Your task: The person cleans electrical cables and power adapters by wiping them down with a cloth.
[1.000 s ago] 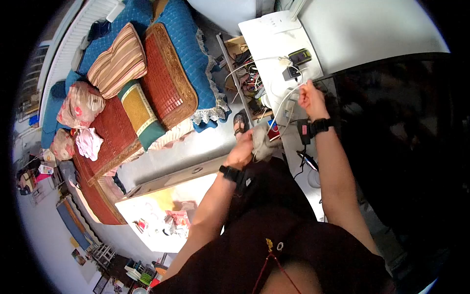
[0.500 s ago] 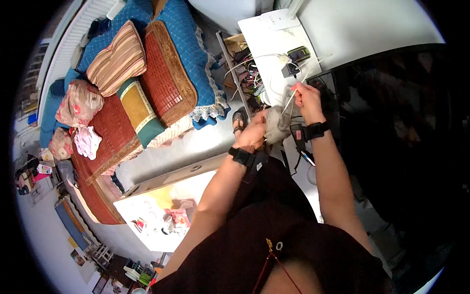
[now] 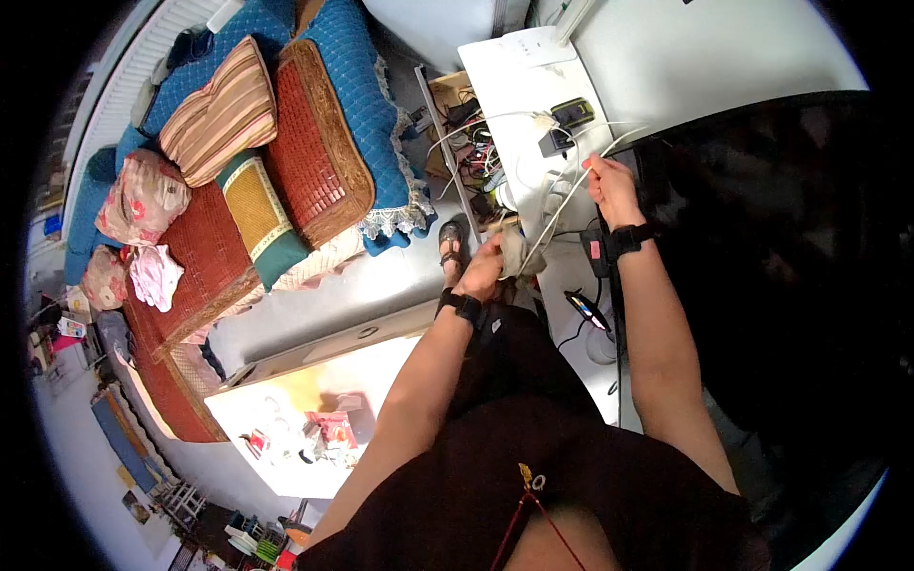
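Note:
My left hand (image 3: 483, 270) is closed on a crumpled greyish cloth (image 3: 515, 251) near the front of the open drawer. To its right and higher up, my right hand (image 3: 611, 186) pinches a white cable (image 3: 568, 198). The cable slants from my right hand down to the cloth, and its free end sticks out past my fingers. Dark watch-like bands sit on both wrists. Part of the cloth is hidden by my left fingers.
An open drawer (image 3: 447, 143) full of tangled cables juts from the white desk (image 3: 505, 76). Black adapters (image 3: 557, 142) lie on the desk. A large black screen (image 3: 762, 285) stands at right. A bed with a striped pillow (image 3: 224, 112) and a white table (image 3: 286, 466) are at left.
My right hand has moved up and away from the cloth, drawing the cable straighter. My left hand, still on the cloth, has shifted slightly down and left.

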Motion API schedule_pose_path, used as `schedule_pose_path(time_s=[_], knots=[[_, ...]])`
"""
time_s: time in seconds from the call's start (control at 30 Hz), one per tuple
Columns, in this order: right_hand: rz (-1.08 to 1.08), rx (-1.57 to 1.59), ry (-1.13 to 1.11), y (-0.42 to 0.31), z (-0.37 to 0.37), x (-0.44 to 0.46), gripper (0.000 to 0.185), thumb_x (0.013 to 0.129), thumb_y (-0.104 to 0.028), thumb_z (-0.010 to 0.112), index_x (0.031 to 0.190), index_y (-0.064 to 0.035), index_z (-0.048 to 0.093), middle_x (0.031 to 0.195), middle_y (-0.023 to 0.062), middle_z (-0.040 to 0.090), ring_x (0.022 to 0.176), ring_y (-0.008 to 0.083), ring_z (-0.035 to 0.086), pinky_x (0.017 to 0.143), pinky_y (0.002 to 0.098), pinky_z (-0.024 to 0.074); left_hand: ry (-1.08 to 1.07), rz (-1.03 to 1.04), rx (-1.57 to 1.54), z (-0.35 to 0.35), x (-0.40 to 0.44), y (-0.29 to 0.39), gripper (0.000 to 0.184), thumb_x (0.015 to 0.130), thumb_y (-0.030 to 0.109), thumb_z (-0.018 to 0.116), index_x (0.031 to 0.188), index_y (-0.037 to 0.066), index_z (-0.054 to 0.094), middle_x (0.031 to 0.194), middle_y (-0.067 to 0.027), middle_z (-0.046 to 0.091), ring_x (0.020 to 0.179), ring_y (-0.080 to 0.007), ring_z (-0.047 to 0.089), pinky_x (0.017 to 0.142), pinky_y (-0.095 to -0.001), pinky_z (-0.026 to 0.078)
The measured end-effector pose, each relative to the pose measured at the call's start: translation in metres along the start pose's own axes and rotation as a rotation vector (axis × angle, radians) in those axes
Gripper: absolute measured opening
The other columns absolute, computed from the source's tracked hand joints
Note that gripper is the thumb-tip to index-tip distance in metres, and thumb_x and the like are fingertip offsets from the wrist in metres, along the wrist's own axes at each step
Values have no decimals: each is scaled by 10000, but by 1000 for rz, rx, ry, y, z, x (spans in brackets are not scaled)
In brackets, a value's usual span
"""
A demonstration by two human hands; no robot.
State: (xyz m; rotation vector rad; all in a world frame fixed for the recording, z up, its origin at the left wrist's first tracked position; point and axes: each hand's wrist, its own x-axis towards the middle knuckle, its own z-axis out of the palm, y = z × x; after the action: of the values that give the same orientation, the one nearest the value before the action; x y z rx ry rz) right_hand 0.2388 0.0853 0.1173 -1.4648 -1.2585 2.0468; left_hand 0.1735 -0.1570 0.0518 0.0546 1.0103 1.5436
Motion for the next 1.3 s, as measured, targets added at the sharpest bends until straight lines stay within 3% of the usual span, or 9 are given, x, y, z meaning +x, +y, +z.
schedule_pose_path(time_s=[0.17, 0.37, 0.67, 0.8, 0.97, 1.03, 1.1, 1.23, 1.3], knots=[[-27, -35, -1, -5, 5, -16, 206, 807, -192, 640, 699, -22, 600, 549, -41, 454, 418, 32, 341, 369, 188, 247, 159, -119, -256, 2, 12, 22, 294, 844, 50, 490, 1137, 56, 516, 1014, -47, 591, 916, -153, 569, 801, -281, 455], [-91, -144, 12, 4, 27, -24, 229, 780, -218, 682, 654, -49, 591, 528, -44, 458, 408, 33, 362, 368, 183, 261, -99, 20, -42, 20, 37, 53, 361, 874, 159, 529, 1210, 49, 463, 1077, -43, 570, 934, -149, 567, 809, -268, 459], [-126, -75, 66, 7, 38, -13, 216, 776, -208, 683, 677, -34, 601, 544, -37, 482, 412, 27, 366, 371, 174, 252, -80, 87, 211, 58, 49, 60, 292, 781, -81, 517, 1063, -4, 531, 925, -24, 600, 791, -119, 576, 741, -240, 474], [-150, -1, 183, -5, 19, 5, 219, 773, -194, 676, 661, -22, 599, 561, -9, 513, 418, 56, 390, 369, 197, 256, -116, 23, 364, 46, 11, 42, 268, 795, -54, 524, 1054, 15, 541, 933, -9, 594, 815, -90, 558, 748, -234, 466], [-59, -17, 280, 8, 15, 18, 191, 791, -166, 665, 695, -30, 572, 619, 11, 543, 428, 40, 359, 366, 184, 249, -49, 1, 144, 34, -15, 19, 236, 777, -82, 495, 976, 28, 556, 872, -19, 594, 765, -109, 560, 681, -240, 466], [-64, 88, 282, 10, 13, 19, 182, 790, -159, 665, 704, -32, 566, 653, 30, 571, 431, 40, 368, 361, 184, 253, -86, -7, 172, 4, -5, -11, 278, 822, 4, 545, 1098, 28, 533, 986, -10, 590, 854, -104, 558, 744, -239, 465], [-48, 76, 266, 10, 12, 17, 193, 790, -173, 667, 701, -37, 564, 635, 17, 555, 430, 39, 371, 355, 188, 250, -65, 31, 458, -8, 0, -23, 280, 822, 9, 549, 1101, 34, 533, 1011, -12, 583, 874, -102, 551, 765, -238, 455], [-47, -65, 207, 11, 15, 11, 208, 794, -202, 664, 685, -43, 584, 560, -28, 485, 413, 34, 352, 356, 187, 237, -168, -36, 219, -3, 16, -9, 280, 834, 38, 548, 1114, 37, 532, 1034, -16, 575, 901, -98, 539, 795, -239, 440], [-42, -92, 129, 8, 14, 4, 205, 791, -208, 666, 689, -40, 608, 542, -39, 463, 405, 32, 337, 360, 188, 232, -38, 49, 167, 13, 30, 11, 249, 812, 25, 544, 1059, 11, 528, 940, -20, 582, 832, -120, 543, 756, -241, 435]])
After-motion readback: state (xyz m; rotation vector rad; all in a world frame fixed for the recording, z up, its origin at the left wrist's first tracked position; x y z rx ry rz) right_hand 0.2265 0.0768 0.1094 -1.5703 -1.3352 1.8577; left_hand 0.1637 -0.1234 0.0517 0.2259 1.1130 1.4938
